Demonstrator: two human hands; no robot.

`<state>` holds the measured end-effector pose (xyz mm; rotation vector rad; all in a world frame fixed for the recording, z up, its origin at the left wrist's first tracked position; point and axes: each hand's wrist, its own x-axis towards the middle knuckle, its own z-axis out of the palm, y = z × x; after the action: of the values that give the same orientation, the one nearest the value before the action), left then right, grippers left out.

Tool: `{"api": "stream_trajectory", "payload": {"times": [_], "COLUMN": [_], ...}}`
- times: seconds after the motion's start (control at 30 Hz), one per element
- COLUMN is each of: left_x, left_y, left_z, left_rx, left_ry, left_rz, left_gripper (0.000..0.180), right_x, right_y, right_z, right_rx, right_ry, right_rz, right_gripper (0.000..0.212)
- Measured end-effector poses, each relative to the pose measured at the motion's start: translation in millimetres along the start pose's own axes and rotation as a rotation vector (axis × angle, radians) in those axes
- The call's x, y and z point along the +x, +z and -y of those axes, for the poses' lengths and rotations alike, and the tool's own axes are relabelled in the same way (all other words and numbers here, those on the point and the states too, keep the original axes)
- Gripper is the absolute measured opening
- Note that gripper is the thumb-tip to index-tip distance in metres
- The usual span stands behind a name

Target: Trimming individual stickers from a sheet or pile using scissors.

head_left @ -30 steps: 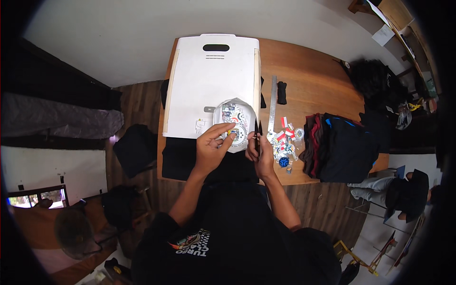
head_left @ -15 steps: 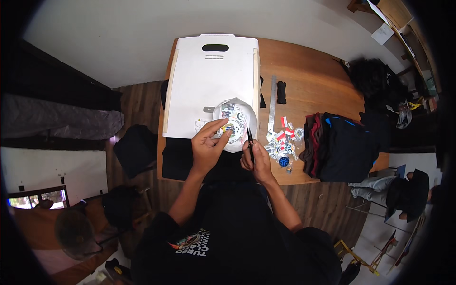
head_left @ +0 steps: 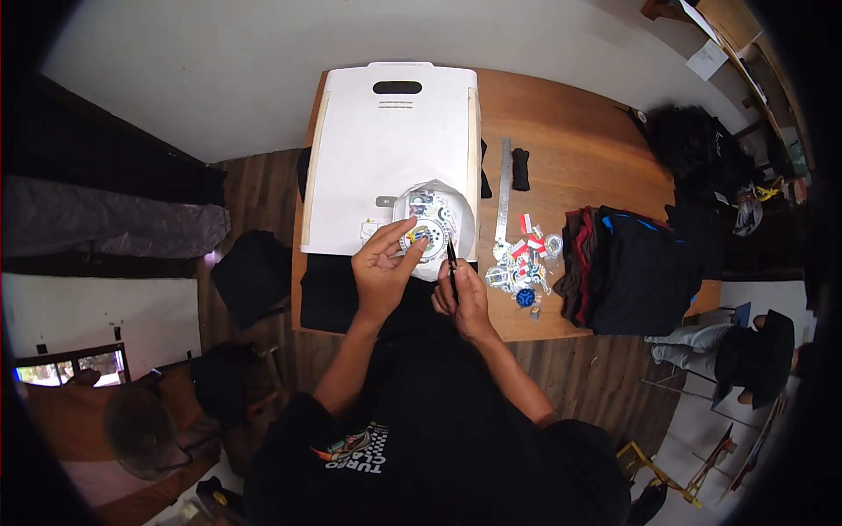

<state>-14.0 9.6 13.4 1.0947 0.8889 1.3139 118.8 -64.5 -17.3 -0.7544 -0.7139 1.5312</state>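
Note:
My left hand [head_left: 383,264] pinches a whitish sheet [head_left: 467,210] with a rounded, slightly crinkled outline, thumb and fingertips at its left side. The sheet carries round printed emblems, one with yellow and blue by my fingertips. My right hand [head_left: 465,298] is closed round a slim black pointed tool [head_left: 453,256], whose tip points up along the sheet's lower right edge. Whether the tool has two blades cannot be made out. Beneath the sheet lies a white board-like panel [head_left: 395,149] with a dark oval slot. Black fabric [head_left: 338,294] sits under its near end.
On the wooden table [head_left: 570,131], a metal ruler [head_left: 504,188] lies beside a small black roll [head_left: 520,169]. Cut printed scraps [head_left: 517,263] are heaped to my right, next to stacked folded dark garments [head_left: 636,272]. Another person [head_left: 745,359] is at the far right.
My right hand has shifted slightly left and toward me, and the black tool has drawn back from the sheet's right side to its lower edge. My left hand has barely moved.

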Motion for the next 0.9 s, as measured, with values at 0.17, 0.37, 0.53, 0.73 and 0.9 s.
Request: {"api": "stream_trajectory", "payload": {"times": [0.17,0.37,0.53,0.73,0.9], "left_x": [-2.7,-3.5,-4.0,-4.2,-3.9], "left_y": [1.9,1.4,3.1,2.9,2.2], "left_z": [-1.9,-0.1,-0.9,-0.3,0.1], "left_rx": [-0.004,-0.023,-0.031,-0.032,-0.029], "left_ry": [-0.019,-0.022,-0.034,-0.036,-0.037], "left_rz": [-0.005,0.012,0.025,0.044,0.047], "left_gripper": [0.036,0.037,0.036,0.036,0.035], "right_x": [-0.1,1.7,2.1,1.7,1.8], "right_y": [-3.0,-0.5,-0.5,-3.8,-4.8], "right_z": [-7.2,-2.9,1.6,0.0,-1.6], "right_rx": [0.032,0.034,0.042,0.047,0.059], "right_ry": [0.017,0.006,0.015,0.01,0.005], "right_rz": [-0.035,-0.045,-0.058,-0.069,-0.077], "right_gripper": [0.039,0.038,0.037,0.036,0.035]}}
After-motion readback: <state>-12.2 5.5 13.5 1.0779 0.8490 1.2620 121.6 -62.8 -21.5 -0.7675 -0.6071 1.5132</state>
